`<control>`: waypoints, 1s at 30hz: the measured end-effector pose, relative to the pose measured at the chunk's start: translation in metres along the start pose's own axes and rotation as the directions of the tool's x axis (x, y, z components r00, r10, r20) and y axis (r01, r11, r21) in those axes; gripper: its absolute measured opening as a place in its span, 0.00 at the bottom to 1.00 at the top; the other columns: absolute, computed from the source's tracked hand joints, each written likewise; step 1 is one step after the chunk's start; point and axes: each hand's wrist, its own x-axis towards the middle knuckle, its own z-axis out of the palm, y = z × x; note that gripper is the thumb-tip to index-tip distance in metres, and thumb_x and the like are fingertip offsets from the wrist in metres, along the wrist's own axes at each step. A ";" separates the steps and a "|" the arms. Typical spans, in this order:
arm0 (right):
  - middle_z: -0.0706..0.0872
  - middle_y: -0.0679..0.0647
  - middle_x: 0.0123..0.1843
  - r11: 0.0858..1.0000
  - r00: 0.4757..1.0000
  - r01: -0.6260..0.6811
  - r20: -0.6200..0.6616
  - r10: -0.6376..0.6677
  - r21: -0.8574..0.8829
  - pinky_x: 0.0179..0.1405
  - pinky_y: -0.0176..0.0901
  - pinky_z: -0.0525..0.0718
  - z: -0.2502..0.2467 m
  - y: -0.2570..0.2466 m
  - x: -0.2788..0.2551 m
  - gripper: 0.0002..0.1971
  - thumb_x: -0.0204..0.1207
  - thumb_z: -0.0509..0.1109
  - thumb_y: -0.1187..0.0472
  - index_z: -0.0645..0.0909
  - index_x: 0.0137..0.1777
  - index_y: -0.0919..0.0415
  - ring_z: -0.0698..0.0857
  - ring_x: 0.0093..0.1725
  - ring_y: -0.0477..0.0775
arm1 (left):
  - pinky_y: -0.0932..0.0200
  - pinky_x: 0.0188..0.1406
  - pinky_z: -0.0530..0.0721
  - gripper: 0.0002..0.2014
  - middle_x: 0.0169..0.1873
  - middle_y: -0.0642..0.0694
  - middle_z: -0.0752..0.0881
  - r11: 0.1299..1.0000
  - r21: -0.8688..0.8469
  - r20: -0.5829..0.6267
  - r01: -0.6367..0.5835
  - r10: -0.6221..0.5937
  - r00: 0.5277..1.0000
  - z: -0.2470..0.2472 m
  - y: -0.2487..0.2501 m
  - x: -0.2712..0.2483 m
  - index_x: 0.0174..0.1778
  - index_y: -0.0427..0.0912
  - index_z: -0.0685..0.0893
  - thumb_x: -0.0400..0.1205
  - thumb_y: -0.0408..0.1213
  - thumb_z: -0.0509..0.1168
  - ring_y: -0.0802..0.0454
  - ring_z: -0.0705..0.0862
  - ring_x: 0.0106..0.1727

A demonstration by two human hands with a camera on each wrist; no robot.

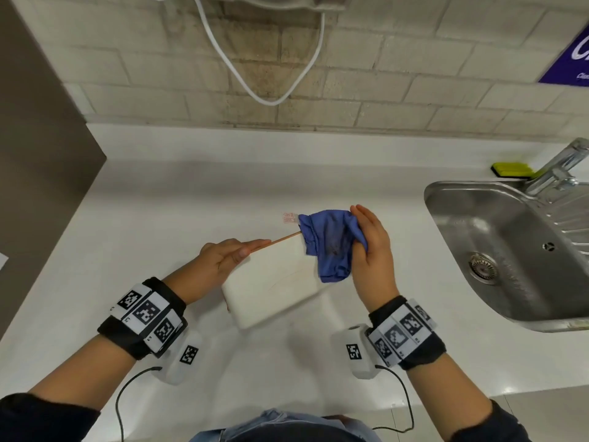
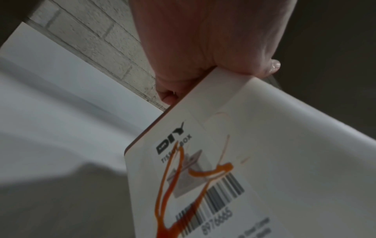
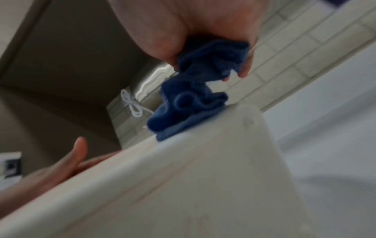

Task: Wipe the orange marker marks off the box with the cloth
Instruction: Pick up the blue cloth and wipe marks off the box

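Head view: from above, facing down and forward onto white bench (image 1: 159,199) and grey brick wall (image 1: 398,74). Left wrist view: close, along left hand (image 2: 203,40) at white cardboard box (image 2: 284,145). Right wrist view: close, low, blurred. Shared by all: box, wall.

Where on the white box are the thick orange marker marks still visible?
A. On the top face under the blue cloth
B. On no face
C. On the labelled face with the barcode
C: in the left wrist view, thick orange marker marks cross the printed label and barcode on the white box.
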 end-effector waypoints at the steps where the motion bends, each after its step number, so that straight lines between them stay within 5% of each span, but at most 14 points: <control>1: 0.68 0.56 0.76 0.998 0.999 0.046 0.020 -0.046 -0.031 0.75 0.33 0.62 0.004 -0.004 -0.003 0.28 0.73 0.51 0.69 0.67 0.74 0.53 0.66 0.74 0.47 | 0.78 0.59 0.71 0.19 0.56 0.48 0.85 1.000 0.001 -0.001 -0.004 0.004 1.000 0.001 0.000 0.000 0.62 0.76 0.77 0.78 0.67 0.50 0.61 0.81 0.61; 6: 0.57 0.56 0.81 0.961 0.969 0.189 0.197 -0.149 -0.203 0.74 0.49 0.68 0.029 -0.005 -0.014 0.30 0.75 0.61 0.50 0.62 0.77 0.50 0.60 0.79 0.54 | 0.73 0.58 0.72 0.24 0.50 0.43 0.83 0.999 0.030 -0.030 -0.029 0.030 0.999 0.003 -0.002 0.000 0.58 0.82 0.76 0.69 0.78 0.49 0.57 0.82 0.56; 10: 0.67 0.55 0.75 0.955 0.968 0.236 0.133 -0.214 -0.182 0.62 0.53 0.81 0.037 -0.002 -0.017 0.30 0.72 0.62 0.70 0.66 0.75 0.53 0.71 0.72 0.54 | 0.65 0.60 0.72 0.24 0.48 0.48 0.83 0.999 0.037 -0.039 -0.025 0.026 0.999 0.004 -0.003 -0.001 0.57 0.84 0.75 0.69 0.78 0.47 0.53 0.81 0.57; 14: 0.71 0.63 0.72 0.911 0.887 0.398 0.302 -0.350 -0.111 0.66 0.55 0.76 0.054 -0.014 -0.035 0.29 0.69 0.57 0.69 0.68 0.73 0.59 0.73 0.68 0.61 | 0.47 0.74 0.71 0.27 0.59 0.48 0.85 1.000 -0.005 -0.023 0.020 -0.021 1.000 0.000 -0.004 0.001 0.61 0.77 0.78 0.71 0.77 0.46 0.49 0.80 0.66; 19: 0.77 0.69 0.68 0.819 0.688 0.572 0.521 -0.505 0.040 0.71 0.50 0.68 0.081 -0.038 -0.049 0.26 0.67 0.60 0.69 0.74 0.68 0.63 0.71 0.68 0.65 | 0.59 0.74 0.69 0.36 0.66 0.57 0.83 0.990 -0.133 0.052 0.052 -0.045 0.998 -0.002 0.009 0.001 0.66 0.62 0.81 0.71 0.77 0.46 0.63 0.78 0.69; 21: 0.78 0.69 0.68 0.766 0.567 0.629 0.597 -0.567 0.130 0.77 0.44 0.57 0.081 -0.036 -0.054 0.23 0.68 0.60 0.68 0.80 0.64 0.64 0.68 0.72 0.63 | 0.64 0.71 0.70 0.36 0.66 0.60 0.83 0.988 -0.137 0.076 0.068 -0.058 0.995 -0.002 0.011 0.000 0.66 0.64 0.80 0.70 0.77 0.46 0.66 0.78 0.68; 25: 0.81 0.65 0.68 0.678 0.378 0.703 0.694 -0.612 0.215 0.77 0.54 0.63 0.060 -0.013 -0.048 0.15 0.72 0.66 0.69 0.86 0.57 0.61 0.71 0.74 0.62 | 0.76 0.54 0.73 0.28 0.50 0.55 0.84 0.999 -0.036 0.051 0.024 -0.022 0.998 -0.002 0.010 -0.001 0.59 0.79 0.77 0.67 0.80 0.47 0.68 0.82 0.52; 28: 0.81 0.62 0.68 0.652 0.363 0.736 0.709 -0.605 0.180 0.77 0.56 0.63 0.033 0.013 -0.038 0.10 0.75 0.66 0.68 0.88 0.50 0.59 0.71 0.74 0.62 | 0.74 0.52 0.73 0.25 0.46 0.45 0.82 0.999 0.035 0.017 -0.017 0.017 1.000 -0.002 0.003 0.003 0.56 0.83 0.76 0.66 0.80 0.49 0.64 0.82 0.49; 30: 0.79 0.61 0.69 0.677 0.445 0.726 0.670 -0.594 0.118 0.77 0.58 0.63 0.014 0.033 -0.031 0.12 0.79 0.62 0.66 0.88 0.47 0.60 0.72 0.73 0.63 | 0.71 0.57 0.75 0.24 0.50 0.42 0.83 1.000 0.010 0.015 -0.013 0.013 1.000 -0.004 0.000 0.003 0.55 0.83 0.77 0.65 0.79 0.52 0.59 0.83 0.56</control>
